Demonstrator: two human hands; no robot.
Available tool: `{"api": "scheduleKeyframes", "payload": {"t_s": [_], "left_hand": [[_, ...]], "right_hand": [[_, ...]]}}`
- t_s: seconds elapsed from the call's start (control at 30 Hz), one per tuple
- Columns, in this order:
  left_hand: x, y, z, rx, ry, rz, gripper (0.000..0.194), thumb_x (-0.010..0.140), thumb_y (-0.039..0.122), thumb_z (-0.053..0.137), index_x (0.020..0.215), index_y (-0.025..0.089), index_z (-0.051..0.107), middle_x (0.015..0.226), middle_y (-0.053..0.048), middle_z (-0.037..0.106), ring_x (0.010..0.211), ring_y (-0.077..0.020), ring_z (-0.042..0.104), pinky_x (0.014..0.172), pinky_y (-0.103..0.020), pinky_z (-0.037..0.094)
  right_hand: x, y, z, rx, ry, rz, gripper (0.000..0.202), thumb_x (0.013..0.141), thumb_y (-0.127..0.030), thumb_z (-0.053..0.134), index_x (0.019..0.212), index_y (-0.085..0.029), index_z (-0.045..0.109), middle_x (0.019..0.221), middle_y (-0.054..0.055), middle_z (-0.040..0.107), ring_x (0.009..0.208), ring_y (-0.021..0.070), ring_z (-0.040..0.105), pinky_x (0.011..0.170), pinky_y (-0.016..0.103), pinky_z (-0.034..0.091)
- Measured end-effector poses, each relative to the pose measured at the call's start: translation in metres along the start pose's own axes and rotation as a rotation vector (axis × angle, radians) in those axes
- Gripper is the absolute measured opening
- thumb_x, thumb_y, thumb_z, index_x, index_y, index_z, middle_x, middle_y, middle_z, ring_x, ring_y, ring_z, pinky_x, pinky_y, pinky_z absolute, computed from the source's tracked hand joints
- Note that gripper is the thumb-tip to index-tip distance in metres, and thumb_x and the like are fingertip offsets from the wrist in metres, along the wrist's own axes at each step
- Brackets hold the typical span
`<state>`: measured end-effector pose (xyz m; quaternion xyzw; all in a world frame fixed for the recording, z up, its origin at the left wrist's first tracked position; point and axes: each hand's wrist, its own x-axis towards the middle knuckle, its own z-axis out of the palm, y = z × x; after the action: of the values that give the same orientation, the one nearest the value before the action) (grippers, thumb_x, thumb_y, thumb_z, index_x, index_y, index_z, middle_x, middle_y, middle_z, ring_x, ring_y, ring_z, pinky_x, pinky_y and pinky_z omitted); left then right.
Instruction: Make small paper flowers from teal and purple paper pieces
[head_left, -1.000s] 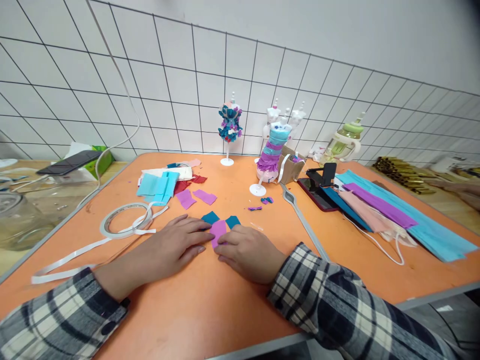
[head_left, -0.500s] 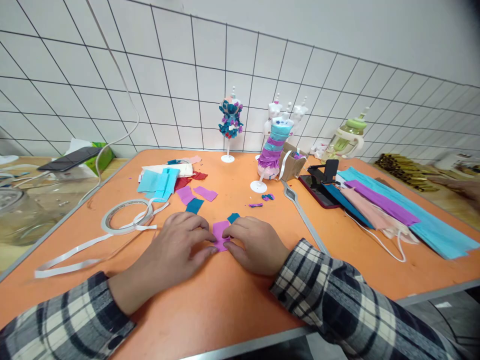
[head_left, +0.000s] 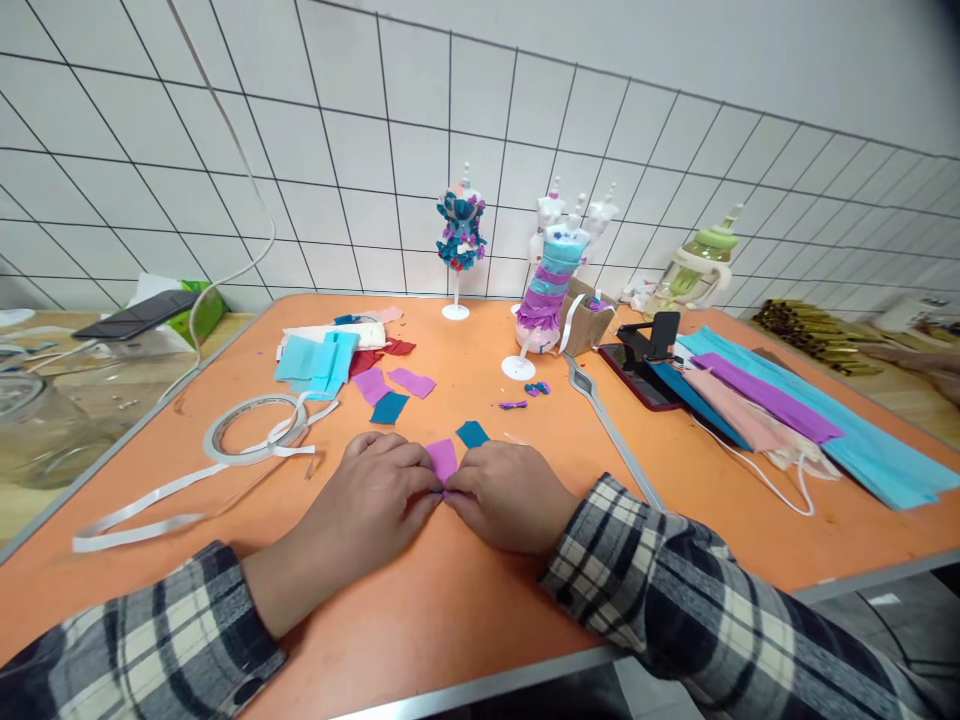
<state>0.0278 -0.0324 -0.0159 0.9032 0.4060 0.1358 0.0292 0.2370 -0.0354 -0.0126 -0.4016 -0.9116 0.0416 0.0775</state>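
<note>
A small piece of purple crepe paper [head_left: 442, 459] lies at the front middle of the table, its near edge pinched between both hands. My left hand [head_left: 379, 500] grips it from the left with thumb and fingers together. From the right, my right hand [head_left: 510, 495] pinches the same edge, and the fingertips of the two hands nearly meet. Just beyond the right hand is a dark teal piece [head_left: 472, 434]. Farther left lie another teal piece [head_left: 390, 407] and two purple pieces [head_left: 411, 382].
A tape roll [head_left: 255, 430] and white ribbon lie left, near folded light-blue paper [head_left: 319, 365]. Decorated mini dress forms [head_left: 553, 285] stand at the back. At right are a phone [head_left: 637, 378], coloured paper strips [head_left: 765, 400] and a green-lidded bottle [head_left: 697, 265].
Both hands have drawn closer together on the purple piece, and its near edge is now gathered between their fingertips. The teal piece beyond the right hand shows more fully.
</note>
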Motion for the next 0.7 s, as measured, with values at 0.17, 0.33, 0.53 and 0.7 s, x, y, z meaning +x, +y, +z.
{"api": "scheduleKeyframes", "payload": {"t_s": [0.17, 0.33, 0.53, 0.7], "left_hand": [[-0.0018, 0.0006, -0.002, 0.018, 0.004, 0.016, 0.021, 0.095, 0.026, 0.059, 0.087, 0.027, 0.078, 0.088, -0.001, 0.074, 0.091, -0.0237, 0.064, 0.088, -0.045, 0.036], [-0.0031, 0.0039, -0.0047, 0.044, 0.024, 0.051, 0.021, 0.095, 0.027, 0.058, 0.086, 0.027, 0.077, 0.086, -0.001, 0.075, 0.089, -0.0241, 0.064, 0.088, -0.045, 0.036], [-0.0021, 0.0043, -0.0043, 0.1, 0.054, 0.068, 0.021, 0.095, 0.028, 0.057, 0.086, 0.026, 0.076, 0.082, -0.002, 0.075, 0.085, -0.025, 0.063, 0.084, -0.045, 0.038], [-0.0023, 0.0041, -0.0019, 0.144, 0.072, 0.063, 0.023, 0.097, 0.029, 0.056, 0.087, 0.025, 0.076, 0.08, -0.003, 0.074, 0.085, -0.0274, 0.063, 0.086, -0.047, 0.038]], "right_hand": [[0.0001, 0.0002, 0.0034, -0.011, -0.014, -0.006, 0.027, 0.105, -0.03, 0.051, 0.095, -0.019, 0.074, 0.098, 0.005, 0.075, 0.091, 0.019, 0.065, 0.073, 0.032, 0.04], [-0.0002, 0.0018, 0.0084, 0.0, 0.027, 0.021, 0.024, 0.106, -0.028, 0.051, 0.102, -0.019, 0.072, 0.095, 0.005, 0.074, 0.086, 0.0189, 0.065, 0.069, 0.031, 0.039], [0.0014, 0.0044, 0.0098, 0.012, 0.02, -0.013, 0.024, 0.105, -0.028, 0.054, 0.098, -0.02, 0.075, 0.094, 0.005, 0.074, 0.087, 0.0188, 0.064, 0.072, 0.031, 0.041], [0.0029, 0.0034, 0.0094, 0.055, 0.011, -0.006, 0.025, 0.105, -0.026, 0.053, 0.098, -0.017, 0.075, 0.097, 0.006, 0.075, 0.089, 0.0186, 0.065, 0.074, 0.031, 0.042]]}}
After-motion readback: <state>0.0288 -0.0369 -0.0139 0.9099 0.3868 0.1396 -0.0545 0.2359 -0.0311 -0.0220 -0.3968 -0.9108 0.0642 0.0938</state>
